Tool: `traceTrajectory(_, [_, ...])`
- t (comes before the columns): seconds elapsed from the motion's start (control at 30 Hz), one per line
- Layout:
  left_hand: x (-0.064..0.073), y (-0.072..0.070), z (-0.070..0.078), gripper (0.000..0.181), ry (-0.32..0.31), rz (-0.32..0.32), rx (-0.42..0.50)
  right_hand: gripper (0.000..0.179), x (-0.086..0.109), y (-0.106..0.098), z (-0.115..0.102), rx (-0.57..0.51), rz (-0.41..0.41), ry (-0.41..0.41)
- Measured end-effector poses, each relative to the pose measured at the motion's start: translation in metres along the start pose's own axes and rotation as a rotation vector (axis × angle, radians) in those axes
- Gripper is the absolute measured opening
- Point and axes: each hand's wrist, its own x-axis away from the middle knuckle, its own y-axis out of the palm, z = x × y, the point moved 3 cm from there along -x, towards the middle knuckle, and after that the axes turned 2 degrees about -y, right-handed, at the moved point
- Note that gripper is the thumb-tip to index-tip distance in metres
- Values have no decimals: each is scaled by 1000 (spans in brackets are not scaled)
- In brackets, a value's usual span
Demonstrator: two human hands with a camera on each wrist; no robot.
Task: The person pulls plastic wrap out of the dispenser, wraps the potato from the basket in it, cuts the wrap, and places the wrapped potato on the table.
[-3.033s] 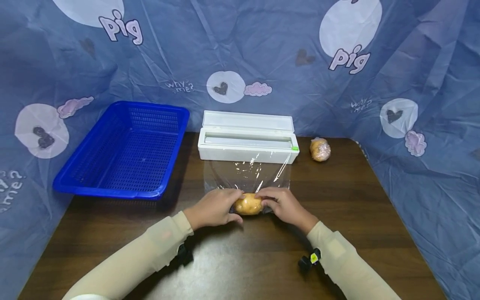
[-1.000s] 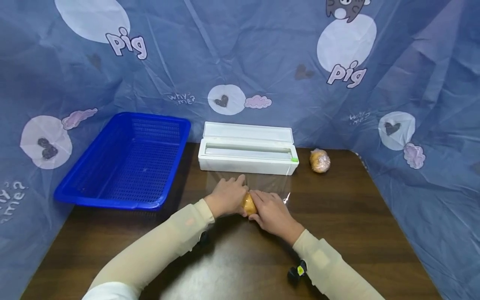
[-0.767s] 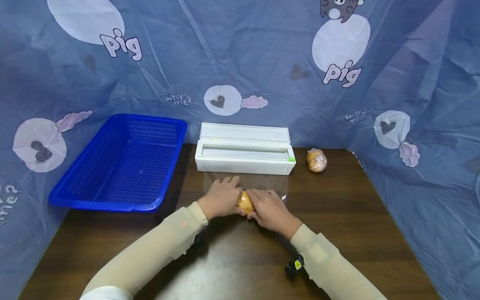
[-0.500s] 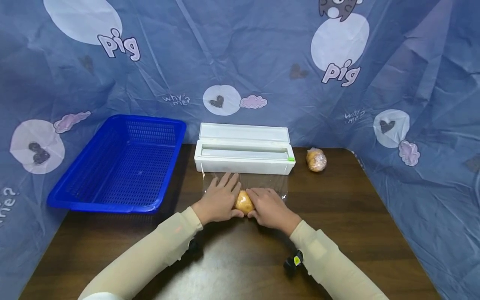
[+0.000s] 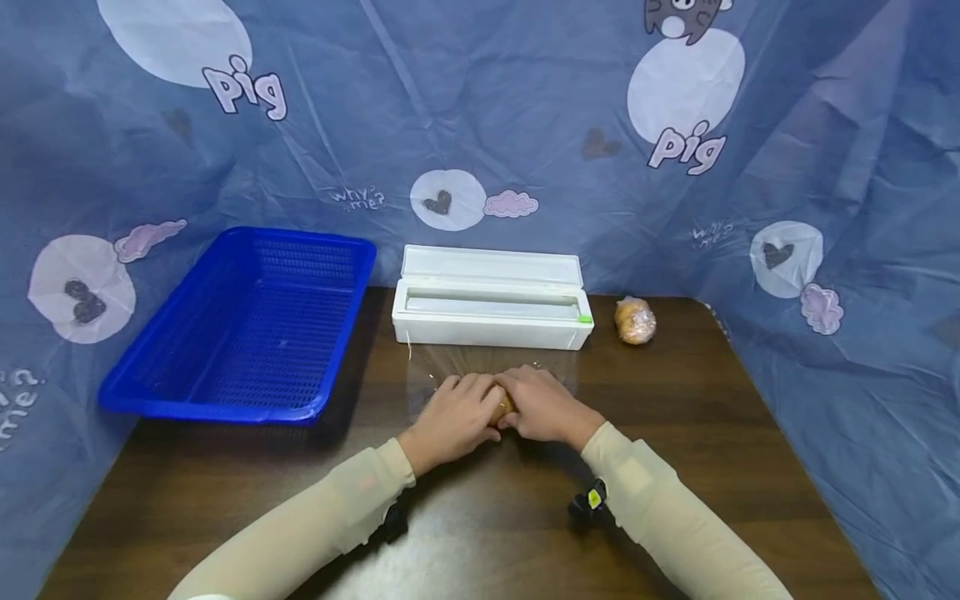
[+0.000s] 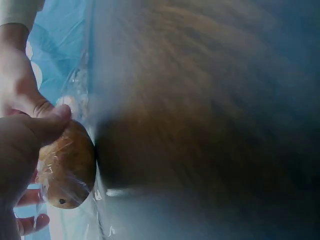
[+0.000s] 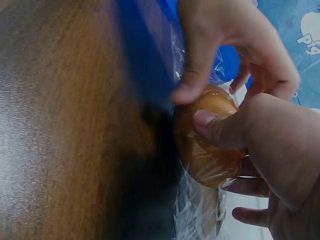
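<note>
A yellow-brown potato (image 5: pixel 503 406) with cling film around it lies between both hands near the middle of the table, mostly covered by them in the head view. My left hand (image 5: pixel 453 417) grips its left end, thumb on the near side and fingers over the far side. From the other end my right hand (image 5: pixel 546 405) holds the potato, its thumb (image 7: pixel 220 129) pressed on the film-covered skin. Crinkled cling film (image 7: pixel 197 207) trails off the potato's end in the right wrist view. In the left wrist view a dark spot marks the potato (image 6: pixel 70 167).
Behind the hands stands a white cling film dispenser (image 5: pixel 491 331), lid up, with film (image 5: pixel 457 358) stretching from it toward the potato. A wrapped potato (image 5: pixel 635 321) sits at the back right. At the left is a blue plastic basket (image 5: pixel 225 411). A blue patterned cloth hangs behind the table.
Three seconds ago the potato lay sideways with the film spread open behind it. The hands have rolled it closer to the dispenser. Just now the left fingers, spread earlier, have closed over it.
</note>
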Motion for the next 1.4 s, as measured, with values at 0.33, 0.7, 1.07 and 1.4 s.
traceTrajectory(0.33, [-4,9,1,65,39,-14,-32,55,0,0,8,-74,-50,86])
traceTrajectory(0.7, [-6,12,-4,46,48,40,-14,53,-2,0,7,-85,-42,76])
traceTrajectory(1.07, [-10,13,-10,47,53,-16,-14,76,-1,-1,11,-68,-66,96])
traceTrajectory(1.4, [-14,10,-14,57,60,-91,-13,98,1,0,9,-66,74,18])
